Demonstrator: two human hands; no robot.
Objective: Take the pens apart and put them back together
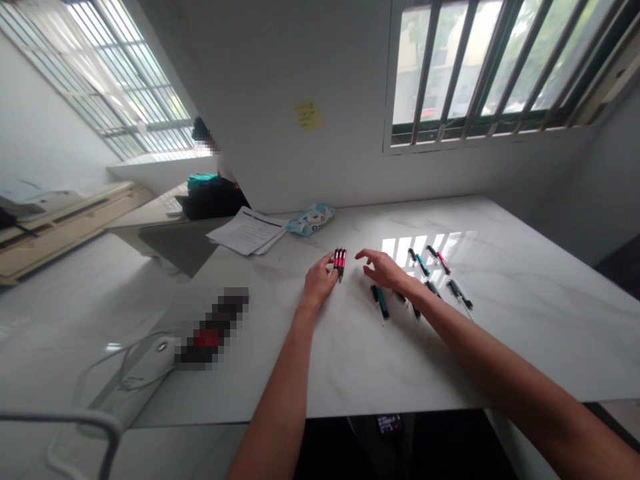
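Several red-and-black pens (pixel 340 263) lie side by side on the white table. At their left edge is my left hand (pixel 319 283), its thumb and index finger apart and touching the nearest pen. My right hand (pixel 384 268) hovers to the right of them, open, with fingers pointing left and nothing in them. Below it lies a teal-and-black pen (pixel 381 303). Black pens (pixel 415 309) are partly hidden under my right forearm. Farther right are another teal pen (pixel 421 262), a red pen (pixel 442 261) and a dark grey-black pen (pixel 459 292).
Printed papers (pixel 247 230) and a blue-white soft packet (pixel 311 219) lie toward the back of the marble-patterned table (pixel 340 373). A blurred-out dark object (pixel 213 330) is at the left. A yellow note (pixel 307 115) sticks to the wall. A person shows at the far left.
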